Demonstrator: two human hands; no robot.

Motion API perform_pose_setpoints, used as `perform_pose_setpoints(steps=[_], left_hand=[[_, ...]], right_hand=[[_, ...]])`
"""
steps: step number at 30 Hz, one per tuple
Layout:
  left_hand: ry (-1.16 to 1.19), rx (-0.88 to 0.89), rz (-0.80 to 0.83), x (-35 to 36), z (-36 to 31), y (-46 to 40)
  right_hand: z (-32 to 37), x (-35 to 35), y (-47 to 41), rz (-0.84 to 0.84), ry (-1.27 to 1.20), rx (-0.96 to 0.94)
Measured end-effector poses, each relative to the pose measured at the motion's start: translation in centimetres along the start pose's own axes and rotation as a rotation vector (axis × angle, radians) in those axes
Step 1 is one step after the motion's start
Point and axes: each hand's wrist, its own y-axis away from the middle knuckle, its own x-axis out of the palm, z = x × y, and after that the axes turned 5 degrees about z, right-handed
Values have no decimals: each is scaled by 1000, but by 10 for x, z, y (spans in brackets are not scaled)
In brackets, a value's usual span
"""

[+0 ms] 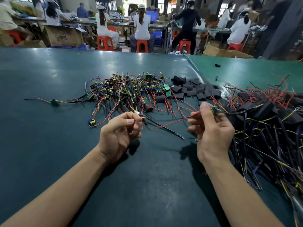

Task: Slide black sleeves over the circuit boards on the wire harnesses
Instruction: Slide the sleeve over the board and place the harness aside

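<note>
Right hand: raised just above the table, thumb and fingers pinched on a small green circuit board; red wires and a black cable trailed from it.
Left hand: fingers curled, tips closed near thin wires at the pile's near edge; whether it actually gripped them could not be told.
Bare harnesses: tangled heap, centre of the green table, boards and coloured wires mixed.
Black sleeves: loose flattened pieces heaped just right of that pile, beyond the right hand, untouched.
Sleeved harnesses: large heap at far right, judged finished.
Stray board: lay alone, well left of the pile.
Handling, board: judged light but fragile, with small parts and soldered leads; best held by its edges, not pulled by the wires.
Handling, sleeve: judged soft, limp and likely collapsed flat; the mouth would need pinching open, wires fed through first, then the sleeve drawn over the board.
Handling, wires: thin and springy, prone to snagging neighbours when lifted.
</note>
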Motion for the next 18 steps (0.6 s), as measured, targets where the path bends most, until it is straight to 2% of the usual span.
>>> perform_pose_setpoints(steps=[3,7,8,10,13,15,17,18], left_hand=[[-146,60,-97,1,2,-1],[-795,274,-121,11,17,6],[-969,347,-88,15,20,5],[-1284,429,83,22,25,-2],[-1582,362,356,28,28,-20],[-1724,418,414,32,25,-29],[-1778,484,384,33,20,-35],[-1800,456,367,31,16,-40]], right_hand=[[8,-4,-2,-62,42,-143],[15,-9,-2,-141,98,-302],[15,-10,-2,-148,124,-327],[14,-11,-2,-115,204,-352],[10,-12,4,-44,322,-428],[9,-13,7,-46,379,-502],[17,-11,6,-117,306,-508],[19,-12,5,-161,256,-500]])
